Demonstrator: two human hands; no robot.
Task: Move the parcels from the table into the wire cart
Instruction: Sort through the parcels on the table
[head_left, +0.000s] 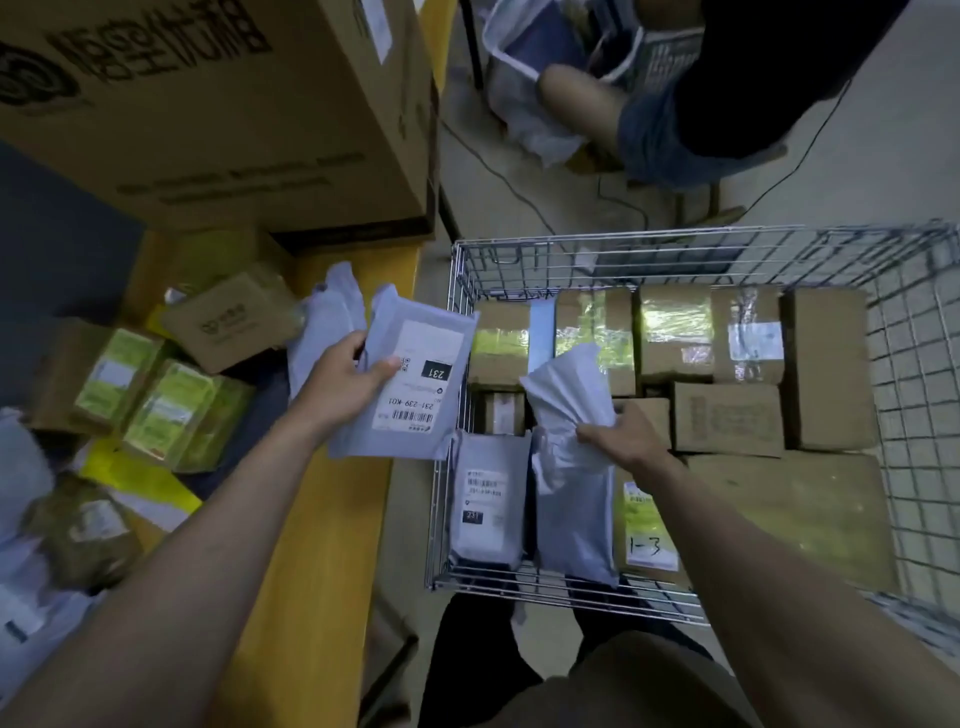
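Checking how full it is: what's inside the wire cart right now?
The wire cart holds brown boxes along its far and right sides and grey mailers standing at the near left. The right hand grips one mailer. Its floor is covered.

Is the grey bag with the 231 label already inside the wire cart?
Not yet: the left hand holds the grey bag above the table edge, outside the wire cart.

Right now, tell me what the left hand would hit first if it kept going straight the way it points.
Probably the wire cart: the left hand holds a grey mailer pointing toward its near-left wall, though depth is unclear.
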